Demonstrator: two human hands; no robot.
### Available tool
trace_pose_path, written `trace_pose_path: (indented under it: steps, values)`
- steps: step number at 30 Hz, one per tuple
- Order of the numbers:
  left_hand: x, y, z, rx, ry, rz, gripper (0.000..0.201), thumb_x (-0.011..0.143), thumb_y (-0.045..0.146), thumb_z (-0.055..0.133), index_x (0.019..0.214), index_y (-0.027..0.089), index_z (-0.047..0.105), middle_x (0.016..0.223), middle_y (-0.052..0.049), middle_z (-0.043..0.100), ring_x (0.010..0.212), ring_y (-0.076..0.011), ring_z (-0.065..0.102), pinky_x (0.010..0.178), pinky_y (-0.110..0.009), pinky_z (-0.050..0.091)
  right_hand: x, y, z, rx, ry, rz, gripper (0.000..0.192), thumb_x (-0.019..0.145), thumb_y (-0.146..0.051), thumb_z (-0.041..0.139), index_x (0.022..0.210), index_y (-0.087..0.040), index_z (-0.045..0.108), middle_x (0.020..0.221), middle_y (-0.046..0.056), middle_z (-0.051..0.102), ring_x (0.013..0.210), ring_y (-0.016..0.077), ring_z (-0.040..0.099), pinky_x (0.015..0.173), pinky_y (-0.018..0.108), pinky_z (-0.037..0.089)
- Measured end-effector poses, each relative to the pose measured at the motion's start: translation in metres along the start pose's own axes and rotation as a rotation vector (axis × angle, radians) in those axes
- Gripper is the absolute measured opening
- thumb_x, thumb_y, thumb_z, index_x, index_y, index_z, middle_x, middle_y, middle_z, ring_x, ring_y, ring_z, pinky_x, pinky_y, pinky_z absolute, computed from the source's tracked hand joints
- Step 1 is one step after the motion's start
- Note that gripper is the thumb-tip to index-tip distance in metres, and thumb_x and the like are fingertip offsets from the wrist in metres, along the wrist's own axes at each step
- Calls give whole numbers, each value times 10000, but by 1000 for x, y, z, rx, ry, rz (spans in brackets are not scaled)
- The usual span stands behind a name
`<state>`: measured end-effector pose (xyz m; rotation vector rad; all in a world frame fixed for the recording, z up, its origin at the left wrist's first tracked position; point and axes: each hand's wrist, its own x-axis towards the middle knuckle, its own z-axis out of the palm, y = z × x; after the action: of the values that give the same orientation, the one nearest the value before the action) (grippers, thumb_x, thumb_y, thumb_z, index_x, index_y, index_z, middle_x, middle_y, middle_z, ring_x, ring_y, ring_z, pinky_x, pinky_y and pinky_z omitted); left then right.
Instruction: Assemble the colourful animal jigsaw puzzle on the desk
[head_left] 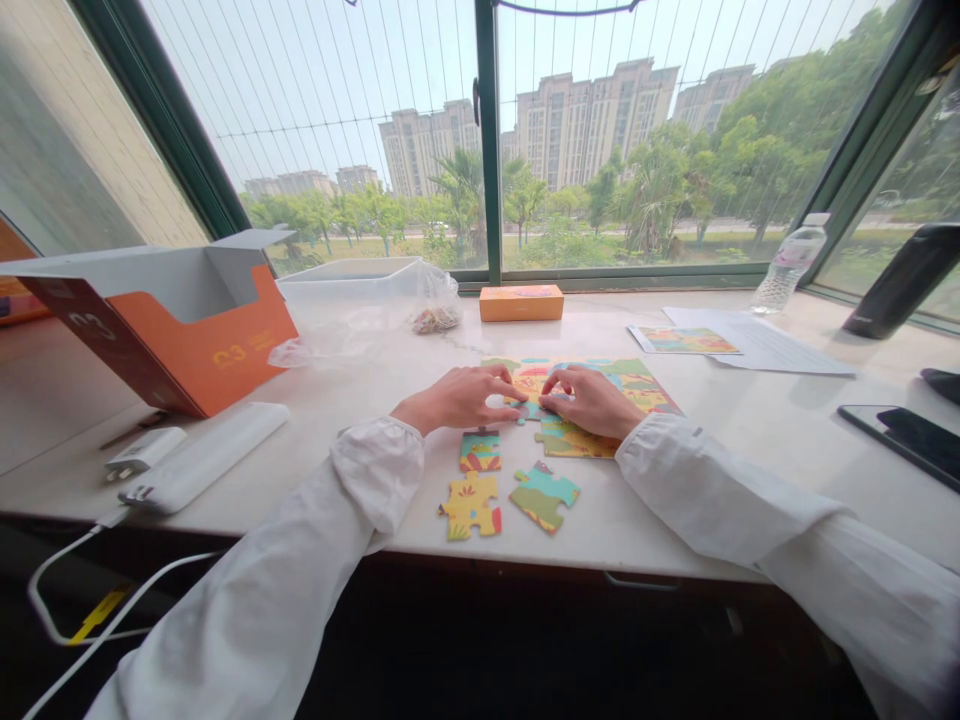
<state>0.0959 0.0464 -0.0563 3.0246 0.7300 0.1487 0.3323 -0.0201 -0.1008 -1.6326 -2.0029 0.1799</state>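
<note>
While my left hand and right hand met over the near edge of the assembled puzzle, their fingertips pinched narrowly on one small blue piece between them. That piece lay at the open gap in the puzzle's near-left edge, touching the joined section; whether its tabs were seated could not be determined, since my fingers covered them. Risk one: downward pressure on a misaligned tab could have bent the card or lifted adjoining pieces. Risk two: sideways force from either hand could have slid the whole joined section across the smooth counter. Three loose pieces lay just beside my sleeves, near the counter's front edge; a sweep of either cuff could have pushed them off. The phone lay well apart to the right.
</note>
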Motion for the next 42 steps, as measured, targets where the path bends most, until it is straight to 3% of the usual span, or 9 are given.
trace_pose_path:
  steps: [12, 21, 31, 42]
  values:
    - [-3, 2, -4, 66, 9, -51, 514, 903, 653, 517, 1325, 381, 628, 1305, -15, 603, 972, -212, 653, 813, -292, 458, 1, 0, 0, 8, -6, 5, 196, 867, -382, 626, 953, -236, 725, 887, 31, 638, 847, 190, 603, 757, 287, 425]
    - [-2, 0, -5, 15, -33, -68, 507, 891, 683, 512, 1240, 359, 686, 1237, -15, 635, 1026, -222, 646, 848, -293, 455, 1, 1, 2, 7, -21, -1, 219, 885, -402, 603, 963, -233, 717, 880, 32, 642, 830, 187, 597, 741, 283, 416]
    - [1, 0, 2, -33, -2, -91, 468, 879, 639, 544, 1172, 315, 714, 1258, -16, 634, 1005, -220, 656, 841, -296, 464, 1, 0, 7, 30, 0, 25, 163, 851, -344, 611, 930, -241, 711, 846, 14, 633, 792, 174, 587, 715, 270, 401]
    - [0, -1, 1, -27, -17, -83, 447, 908, 626, 526, 1210, 344, 696, 1246, -3, 636, 1008, -208, 651, 853, -283, 452, -1, 0, 5, 20, 71, -64, 138, 846, -253, 602, 942, -229, 698, 839, 15, 620, 777, 168, 577, 713, 269, 395]
